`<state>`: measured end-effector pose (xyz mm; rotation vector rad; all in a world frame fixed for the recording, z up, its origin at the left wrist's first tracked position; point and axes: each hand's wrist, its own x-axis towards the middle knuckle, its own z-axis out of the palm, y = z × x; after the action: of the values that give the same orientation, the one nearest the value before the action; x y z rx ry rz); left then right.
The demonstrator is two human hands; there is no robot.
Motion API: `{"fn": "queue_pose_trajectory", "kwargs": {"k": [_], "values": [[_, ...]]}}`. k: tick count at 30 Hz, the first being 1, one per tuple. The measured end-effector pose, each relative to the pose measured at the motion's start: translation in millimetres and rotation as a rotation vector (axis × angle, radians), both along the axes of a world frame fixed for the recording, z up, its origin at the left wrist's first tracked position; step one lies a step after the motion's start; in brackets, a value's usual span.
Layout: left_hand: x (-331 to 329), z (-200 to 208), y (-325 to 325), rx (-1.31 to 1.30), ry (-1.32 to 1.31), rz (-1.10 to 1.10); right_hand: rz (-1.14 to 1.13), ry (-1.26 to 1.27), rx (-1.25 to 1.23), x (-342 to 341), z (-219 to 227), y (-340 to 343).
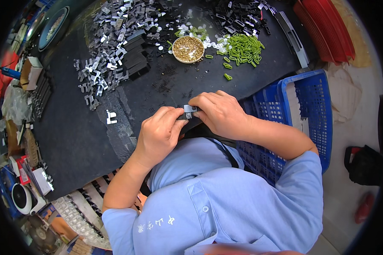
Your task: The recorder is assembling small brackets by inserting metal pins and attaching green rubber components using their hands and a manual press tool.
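Close to the table's front edge, my left hand (160,131) and my right hand (222,114) meet at a small silver metal bracket (190,109). Thumb and fingers of each hand pinch it from either side. A dark round spot shows on its upper face, and my fingertips cover its ends. Past my hands, tiny dark parts (164,85) are scattered on the black table mat (81,146). One loose metal bracket (111,117) lies left of my left hand, below a large heap of similar brackets (110,51).
A round dish of small brass-coloured parts (188,49) stands beyond my hands, beside a pile of green oval loops (244,49). Stacked black bars (136,55) lie left of it. Blue plastic baskets (327,123) flank my right arm; red baskets (323,29) stand farther right.
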<state>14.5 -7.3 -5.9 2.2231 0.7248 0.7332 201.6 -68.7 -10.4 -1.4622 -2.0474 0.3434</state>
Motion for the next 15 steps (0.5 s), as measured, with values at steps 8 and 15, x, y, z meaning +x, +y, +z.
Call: {"fn": "queue_pose_trajectory", "kwargs": {"k": [8, 15], "values": [[-5, -5, -2, -0.049, 0.025, -0.012, 0.166, 0.065, -0.167, 6, -4, 7], [-7, -12, -7, 0.058, 0.049, -0.03, 0.215, 0.068, -0.1, 5, -12, 1]]}}
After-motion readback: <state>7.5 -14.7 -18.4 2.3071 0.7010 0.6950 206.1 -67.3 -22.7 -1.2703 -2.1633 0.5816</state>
